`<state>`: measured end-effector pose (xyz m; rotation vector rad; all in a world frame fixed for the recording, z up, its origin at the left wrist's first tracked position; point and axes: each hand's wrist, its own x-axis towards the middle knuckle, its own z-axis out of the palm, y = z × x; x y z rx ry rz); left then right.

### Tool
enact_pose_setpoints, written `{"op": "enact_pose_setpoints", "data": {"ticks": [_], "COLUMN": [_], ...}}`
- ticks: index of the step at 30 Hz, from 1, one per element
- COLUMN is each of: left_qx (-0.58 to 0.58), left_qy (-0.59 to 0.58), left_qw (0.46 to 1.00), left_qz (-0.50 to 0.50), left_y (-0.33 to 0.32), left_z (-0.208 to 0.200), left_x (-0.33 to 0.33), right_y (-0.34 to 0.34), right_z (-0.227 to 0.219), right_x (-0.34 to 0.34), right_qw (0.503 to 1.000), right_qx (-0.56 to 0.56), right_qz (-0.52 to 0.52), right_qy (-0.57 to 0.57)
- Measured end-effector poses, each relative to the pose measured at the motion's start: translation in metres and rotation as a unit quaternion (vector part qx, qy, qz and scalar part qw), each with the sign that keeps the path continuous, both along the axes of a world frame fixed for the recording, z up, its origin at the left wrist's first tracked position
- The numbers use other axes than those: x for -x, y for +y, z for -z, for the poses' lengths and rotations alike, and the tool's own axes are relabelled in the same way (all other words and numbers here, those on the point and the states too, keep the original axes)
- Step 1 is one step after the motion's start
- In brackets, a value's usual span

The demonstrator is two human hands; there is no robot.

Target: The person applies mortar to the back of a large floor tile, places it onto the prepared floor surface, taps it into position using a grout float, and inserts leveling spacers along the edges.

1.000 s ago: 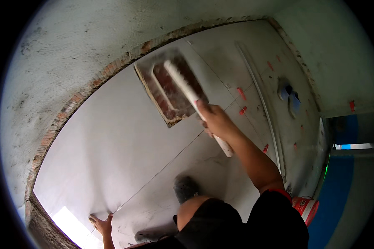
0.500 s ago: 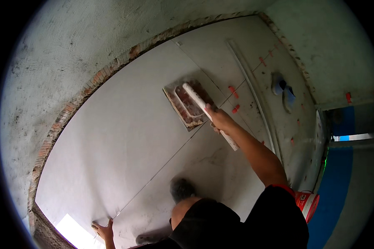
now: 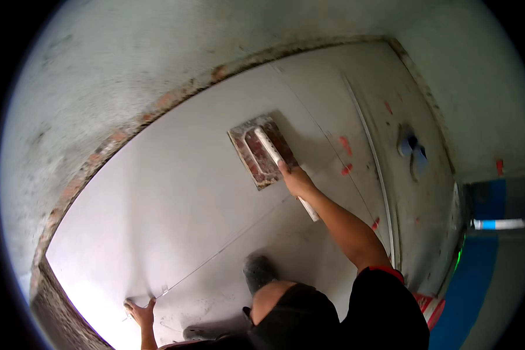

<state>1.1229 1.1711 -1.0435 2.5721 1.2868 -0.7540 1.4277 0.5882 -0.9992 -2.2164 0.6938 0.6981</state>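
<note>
Our right hand (image 3: 298, 182) is wrapped tight around the long pale handle (image 3: 268, 146) of one brown, rectangular flat-plated tool (image 3: 253, 151), above the far middle of the pale grey tiled floor (image 3: 175, 186); we cannot tell whether they touch. Our left hand (image 3: 142, 314) rests near left, thumb and fingers spread wide. Bare tile opens left to the rough brick-edged wall base (image 3: 118, 135). Right, we count one long straight metal bar (image 3: 379, 170); near, two dark shoes (image 3: 259, 273).

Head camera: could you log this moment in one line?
right hand: grips white handle of flat tool | left hand: spread beside floor seam | red clips: right of tool
</note>
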Motion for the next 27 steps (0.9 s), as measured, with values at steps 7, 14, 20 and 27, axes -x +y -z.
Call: {"op": "enact_pose_setpoints", "data": {"ticks": [7, 14, 20, 27], "left_qx": [0.007, -0.009, 0.024, 0.014], "left_qy": [0.023, -0.017, -0.016, -0.017], "left_qw": [0.999, 0.999, 0.999, 1.0], "left_qz": [-0.047, -0.038, -0.035, -0.012], "left_y": [-0.014, -0.007, -0.046, 0.013], "left_z": [-0.027, -0.013, -0.001, 0.0], "left_x": [-0.008, 0.018, -0.008, 0.016], "right_y": [0.036, 0.053, 0.06, 0.171], "right_z": [-0.099, -0.133, 0.004, 0.044], "right_x": [-0.024, -0.015, -0.069, -0.054], "right_qw": [0.979, 0.927, 0.974, 0.971], "right_qx": [-0.192, -0.089, 0.119, -0.048], "right_qz": [0.037, -0.03, -0.137, -0.183], "right_qy": [-0.054, -0.364, -0.136, -0.145]}}
